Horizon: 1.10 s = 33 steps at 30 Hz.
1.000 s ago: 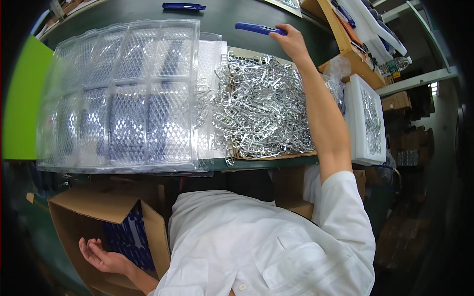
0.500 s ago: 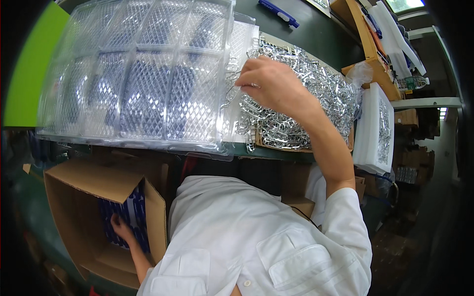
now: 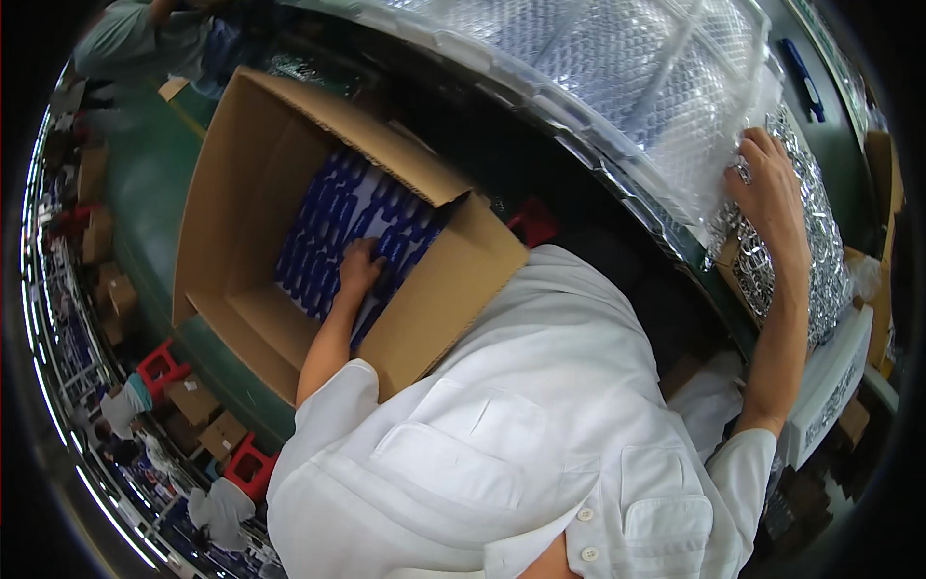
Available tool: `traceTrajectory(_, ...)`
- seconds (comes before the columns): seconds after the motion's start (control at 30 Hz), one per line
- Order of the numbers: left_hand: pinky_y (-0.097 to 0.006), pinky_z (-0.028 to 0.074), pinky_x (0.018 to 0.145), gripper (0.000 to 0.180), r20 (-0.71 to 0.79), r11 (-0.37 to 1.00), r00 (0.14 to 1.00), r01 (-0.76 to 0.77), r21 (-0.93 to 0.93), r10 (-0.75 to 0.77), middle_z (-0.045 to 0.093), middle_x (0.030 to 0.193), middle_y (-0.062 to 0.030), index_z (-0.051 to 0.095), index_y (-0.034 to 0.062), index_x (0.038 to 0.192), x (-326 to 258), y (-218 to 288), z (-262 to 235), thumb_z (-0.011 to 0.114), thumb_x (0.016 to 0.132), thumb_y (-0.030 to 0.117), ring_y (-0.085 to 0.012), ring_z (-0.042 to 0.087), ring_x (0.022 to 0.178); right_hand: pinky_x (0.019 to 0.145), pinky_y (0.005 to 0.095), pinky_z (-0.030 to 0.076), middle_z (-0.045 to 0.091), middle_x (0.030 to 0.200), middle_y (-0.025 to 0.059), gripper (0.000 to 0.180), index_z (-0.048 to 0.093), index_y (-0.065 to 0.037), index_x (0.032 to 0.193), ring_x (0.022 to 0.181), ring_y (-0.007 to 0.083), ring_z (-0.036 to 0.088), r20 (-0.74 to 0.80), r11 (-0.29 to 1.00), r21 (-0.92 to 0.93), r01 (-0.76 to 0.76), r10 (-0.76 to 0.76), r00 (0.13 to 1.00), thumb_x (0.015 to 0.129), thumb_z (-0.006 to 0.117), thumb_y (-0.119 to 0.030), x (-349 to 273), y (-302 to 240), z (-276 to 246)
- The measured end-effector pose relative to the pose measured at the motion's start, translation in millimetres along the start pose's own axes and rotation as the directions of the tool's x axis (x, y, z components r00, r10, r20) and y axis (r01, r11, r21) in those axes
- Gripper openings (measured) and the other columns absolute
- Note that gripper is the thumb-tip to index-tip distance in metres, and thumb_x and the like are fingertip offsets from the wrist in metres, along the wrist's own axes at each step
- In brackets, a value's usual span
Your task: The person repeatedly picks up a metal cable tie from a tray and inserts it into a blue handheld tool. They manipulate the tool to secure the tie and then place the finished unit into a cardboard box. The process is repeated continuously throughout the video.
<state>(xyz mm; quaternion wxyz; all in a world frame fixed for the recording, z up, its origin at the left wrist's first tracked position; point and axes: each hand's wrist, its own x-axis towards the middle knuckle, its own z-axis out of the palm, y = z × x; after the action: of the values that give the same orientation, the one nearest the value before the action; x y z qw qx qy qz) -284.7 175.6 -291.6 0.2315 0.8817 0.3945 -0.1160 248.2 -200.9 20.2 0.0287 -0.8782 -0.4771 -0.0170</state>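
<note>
A green floor [image 3: 145, 193] runs under the workplace, strewn along its far edge with small brown cartons and red stools [image 3: 159, 369], and a dark worktable [image 3: 666, 241] curves across the upper right. A person in a white short-sleeved shirt [image 3: 502, 444] leans between the two.

On the floor to the left stands an open cardboard box [image 3: 241, 193], flaps spread, its bottom lined with rows of blue packets [image 3: 338, 217]. The left hand [image 3: 359, 272] is down inside the box, fingers bent and resting on top of the blue packets near the box's near wall; the packets lie directly under the palm and spread away from it toward the far corner. Whether the fingers have closed on one packet I cannot tell, since the hand covers what is beneath it.

Up on the table, clear plastic blister trays [image 3: 637, 87] are stacked and overhang the edge. Just beside them to the right lies a heap of shiny metal parts [image 3: 820, 222]. The right hand [image 3: 772, 193] lies flat, fingers spread loosely, at the seam where the trays meet the metal heap, touching both and gripping nothing that shows. A blue tool [image 3: 801, 77] lies further back on the table, well apart from the hand.
</note>
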Motion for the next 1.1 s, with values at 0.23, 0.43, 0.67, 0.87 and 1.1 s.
traceTrajectory(0.23, -0.047, 0.055, 0.095, 0.040, -0.001, 0.999, 1.000, -0.004, 0.036, 0.004, 0.068, 0.122, -0.0125, 0.068, 0.0083, 0.124, -17.4, -4.8, 3.2, 0.080, 0.087, 0.018, -0.0344, 0.067, 0.115, 0.090, 0.0414, 0.054, 0.070, 0.102, 0.0138, 0.021, 0.066, 0.001, 0.102, 0.098, 0.0320, 0.069, 0.083, 0.961, 0.253, -0.113, 0.095, 0.992, 0.083, 0.073, 0.001, 5.5, 18.3, 4.3)
traceTrajectory(0.43, -0.048, 0.056, 0.095, 0.053, -0.139, 0.999, 0.990, 0.031, 0.017, -0.028, 0.065, 0.128, -0.0139, 0.061, 0.0081, 0.136, -23.0, -8.2, 6.3, 0.080, 0.087, 0.019, -0.0366, 0.066, 0.117, 0.092, 0.0322, 0.054, 0.071, 0.104, 0.0075, 0.037, 0.070, -0.004, 0.133, 0.096, 0.0170, 0.068, -0.023, 0.912, 0.347, -0.219, 0.242, 0.970, 0.096, 0.071, -0.006, -14.9, 48.9, -11.3)
traceTrajectory(0.67, -0.048, 0.055, 0.098, 0.066, -0.118, 0.991, 0.990, 0.093, 0.093, -0.082, 0.060, 0.137, -0.0169, 0.053, 0.0057, 0.147, -23.3, -2.8, 13.9, 0.079, 0.087, 0.019, -0.0385, 0.063, 0.121, 0.101, 0.0287, 0.047, 0.072, 0.116, 0.0042, 0.037, 0.070, 0.002, 0.131, 0.109, 0.0134, 0.064, 0.028, 0.579, 0.700, -0.417, 0.561, 0.827, 0.099, 0.075, -0.014, -68.0, 81.9, -33.8)
traceTrajectory(0.87, -0.050, 0.049, 0.110, 0.067, -0.033, 0.966, 0.991, -0.115, 0.231, 0.126, 0.051, 0.153, -0.0167, 0.053, 0.0082, 0.147, -14.8, 9.2, -18.3, 0.072, 0.084, 0.005, -0.0372, 0.050, 0.141, 0.100, 0.0306, 0.048, 0.070, 0.125, 0.0067, 0.056, 0.060, -0.001, 0.149, 0.114, 0.0142, 0.063, -0.065, 0.620, 0.686, -0.382, 0.575, 0.816, 0.097, 0.074, -0.018, -116.2, 30.2, -57.9)
traceTrajectory(1.1, -0.067, 0.020, 0.127, 0.037, 0.335, 0.485, 0.651, -0.744, 0.461, 0.681, 0.048, 0.160, -0.0150, 0.073, 0.0058, 0.119, 37.2, -57.1, -16.7, 0.061, 0.085, 0.016, -0.0331, 0.035, 0.155, 0.076, 0.0271, 0.060, 0.070, 0.106, 0.0031, 0.041, 0.067, -0.001, 0.135, 0.095, 0.0109, 0.069, 0.157, 0.116, 0.948, -0.296, 0.639, 0.753, 0.095, 0.070, -0.005, -136.5, -0.4, -55.5)
